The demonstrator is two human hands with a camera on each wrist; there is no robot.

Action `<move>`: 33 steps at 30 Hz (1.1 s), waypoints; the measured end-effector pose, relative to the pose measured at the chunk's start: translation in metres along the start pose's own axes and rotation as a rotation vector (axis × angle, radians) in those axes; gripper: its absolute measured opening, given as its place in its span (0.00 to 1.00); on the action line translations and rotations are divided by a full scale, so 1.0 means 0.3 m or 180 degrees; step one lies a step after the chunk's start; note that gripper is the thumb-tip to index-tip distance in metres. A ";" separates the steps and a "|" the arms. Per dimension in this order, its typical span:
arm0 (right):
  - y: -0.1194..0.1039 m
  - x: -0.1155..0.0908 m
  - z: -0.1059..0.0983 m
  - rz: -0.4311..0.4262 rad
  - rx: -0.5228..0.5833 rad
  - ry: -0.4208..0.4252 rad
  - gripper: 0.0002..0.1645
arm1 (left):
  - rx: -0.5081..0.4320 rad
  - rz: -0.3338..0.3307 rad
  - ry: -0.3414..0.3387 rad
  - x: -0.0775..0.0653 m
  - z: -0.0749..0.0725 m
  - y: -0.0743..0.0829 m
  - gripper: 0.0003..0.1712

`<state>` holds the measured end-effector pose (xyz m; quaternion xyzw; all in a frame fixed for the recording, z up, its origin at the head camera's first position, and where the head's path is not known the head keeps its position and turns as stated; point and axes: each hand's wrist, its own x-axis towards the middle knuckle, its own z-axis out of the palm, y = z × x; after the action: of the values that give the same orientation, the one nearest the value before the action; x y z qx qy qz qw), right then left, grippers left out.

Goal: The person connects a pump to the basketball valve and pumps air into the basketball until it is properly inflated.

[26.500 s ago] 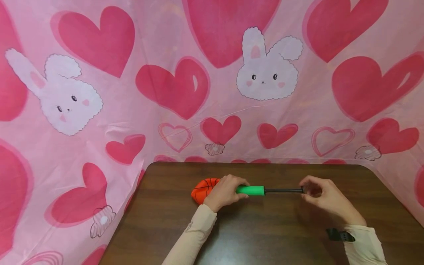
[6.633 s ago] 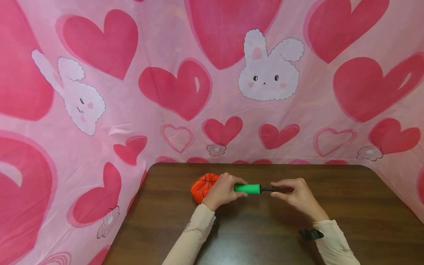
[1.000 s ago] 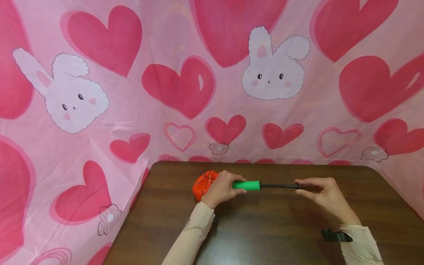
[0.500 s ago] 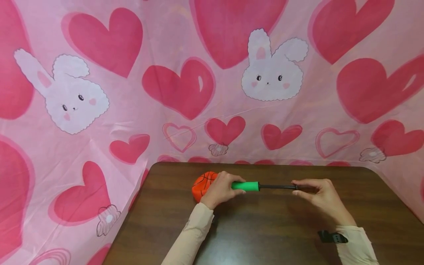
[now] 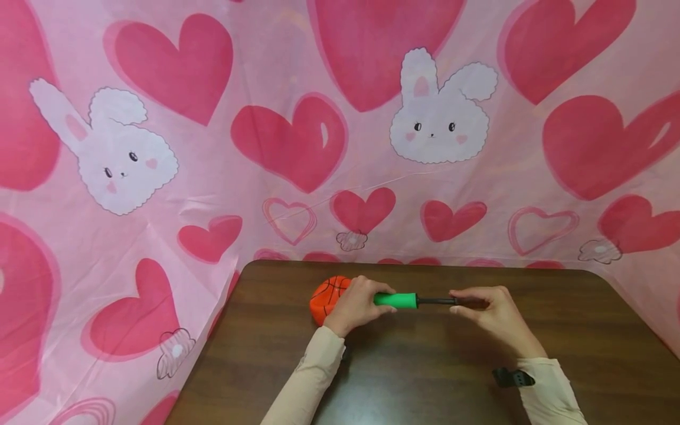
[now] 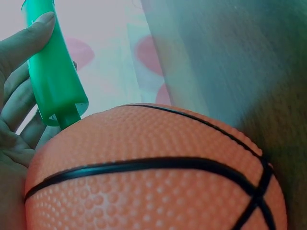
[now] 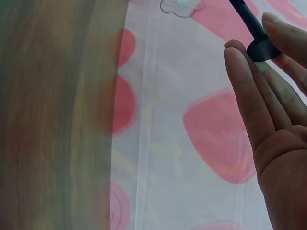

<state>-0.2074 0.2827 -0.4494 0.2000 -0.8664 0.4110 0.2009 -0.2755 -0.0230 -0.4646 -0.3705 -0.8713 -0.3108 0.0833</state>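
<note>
My left hand (image 5: 358, 304) grips the green barrel of a hand pump (image 5: 398, 300), thumb on one side and fingers round the other in the left wrist view. The pump's nozzle end meets an orange toy basketball (image 6: 158, 177) with black lines and a pebbled skin. In the head view the ball (image 5: 325, 298) lies left of that hand, partly hidden by it. My right hand (image 5: 494, 313) pinches the black end of the pump's rod between thumb and fingers. The round black end cap (image 7: 263, 50) shows between those fingers in the right wrist view. Part of the rod stands out of the barrel.
A dark wooden table (image 5: 404, 378) lies under both hands. Behind and to the left hangs a pink cloth (image 5: 366, 171) printed with hearts and rabbits, close along the table's back edge. A black strap (image 5: 512, 376) is on the right wrist.
Over the last second my right hand has moved left, pushing the rod further into the barrel. Compared with the oldest frame, the ball looks rounder and less creased. My left hand keeps its grip.
</note>
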 end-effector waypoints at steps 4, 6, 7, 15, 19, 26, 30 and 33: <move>-0.007 0.013 0.041 0.0015 0.0049 -0.0033 0.18 | 0.0021 -0.0013 -0.0001 -0.001 0.002 -0.002 0.15; -0.007 0.019 0.064 0.0019 0.0087 -0.0041 0.18 | 0.0030 -0.0023 0.0002 -0.002 0.004 -0.004 0.15; -0.006 0.022 0.075 0.0017 0.0090 -0.0040 0.18 | 0.0031 -0.0028 0.0006 -0.002 0.005 -0.004 0.15; -0.009 0.046 0.142 -0.0073 0.0254 -0.0164 0.18 | 0.0043 -0.0008 0.0028 -0.003 0.010 -0.005 0.16; -0.007 0.047 0.147 -0.0064 0.0255 -0.0152 0.19 | 0.0045 0.0015 0.0035 0.000 0.013 -0.006 0.15; -0.002 0.049 0.140 -0.0080 0.0213 -0.0155 0.18 | 0.0041 0.0025 0.0028 0.003 0.011 -0.006 0.16; -0.003 0.049 0.137 -0.0069 0.0219 -0.0164 0.18 | 0.0012 -0.0005 0.0017 0.002 0.012 -0.005 0.16; -0.005 0.048 0.135 -0.0061 0.0203 -0.0170 0.18 | 0.0009 -0.0005 0.0013 0.004 0.014 -0.004 0.16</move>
<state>-0.2261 0.2469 -0.4645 0.2255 -0.8560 0.4309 0.1752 -0.2770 -0.0205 -0.4680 -0.3691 -0.8719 -0.3104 0.0853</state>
